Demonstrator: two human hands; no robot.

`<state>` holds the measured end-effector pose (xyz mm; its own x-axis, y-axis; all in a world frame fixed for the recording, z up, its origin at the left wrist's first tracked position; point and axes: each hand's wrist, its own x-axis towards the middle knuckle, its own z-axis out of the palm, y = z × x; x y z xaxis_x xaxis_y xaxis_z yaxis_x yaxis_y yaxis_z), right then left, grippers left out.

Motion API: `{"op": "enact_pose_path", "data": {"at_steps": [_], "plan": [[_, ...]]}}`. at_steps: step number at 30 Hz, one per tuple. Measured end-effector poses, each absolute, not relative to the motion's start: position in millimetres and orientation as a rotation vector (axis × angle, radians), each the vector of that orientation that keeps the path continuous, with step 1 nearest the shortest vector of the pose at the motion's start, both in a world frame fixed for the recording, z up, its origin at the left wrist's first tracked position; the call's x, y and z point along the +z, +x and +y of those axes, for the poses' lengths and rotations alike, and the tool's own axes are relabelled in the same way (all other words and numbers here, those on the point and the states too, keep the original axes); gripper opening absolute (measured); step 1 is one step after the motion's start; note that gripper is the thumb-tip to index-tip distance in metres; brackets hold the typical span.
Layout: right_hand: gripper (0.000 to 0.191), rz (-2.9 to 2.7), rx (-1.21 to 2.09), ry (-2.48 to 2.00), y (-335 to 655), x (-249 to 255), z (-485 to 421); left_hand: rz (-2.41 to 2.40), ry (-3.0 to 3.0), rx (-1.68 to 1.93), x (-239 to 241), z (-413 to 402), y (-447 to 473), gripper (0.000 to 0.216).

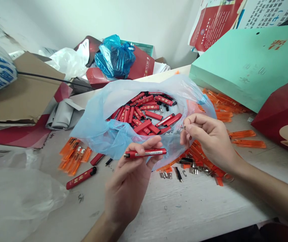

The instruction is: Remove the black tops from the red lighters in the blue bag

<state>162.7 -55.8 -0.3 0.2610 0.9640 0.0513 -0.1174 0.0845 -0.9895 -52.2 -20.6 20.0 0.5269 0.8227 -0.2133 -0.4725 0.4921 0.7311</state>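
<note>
My left hand [130, 183] is closed on a red lighter [147, 153], held sideways between thumb and fingers with its printed label facing up. My right hand [210, 143], off to the right and higher, pinches a tiny dark and metallic piece [183, 127] too small to name. Just beyond both hands lies an opened pale blue plastic bag [103, 101], heaped with red lighters [145, 129] and some small metal pieces. Below my right hand are orange translucent lighter bodies [201, 154], silvery metal caps [166, 175] and a black stick-like part [178, 174].
Left of the bag sit more orange lighter bodies [74, 156] and a loose red lighter [81, 178]. A clear plastic bag [20, 201] covers the near left. A mint-green paper bag [247, 64] stands right, a knotted blue bag [115, 55] at the back, cardboard [25, 97] far left.
</note>
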Motion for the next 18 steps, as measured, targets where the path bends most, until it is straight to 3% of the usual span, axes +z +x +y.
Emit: {"op": "enact_pose_path", "data": {"at_steps": [18], "plan": [[0.013,-0.969,1.013,-1.168,163.5,-1.6,-55.8,0.683,0.653,0.882,16.3,-20.4,-51.2,0.020]]}}
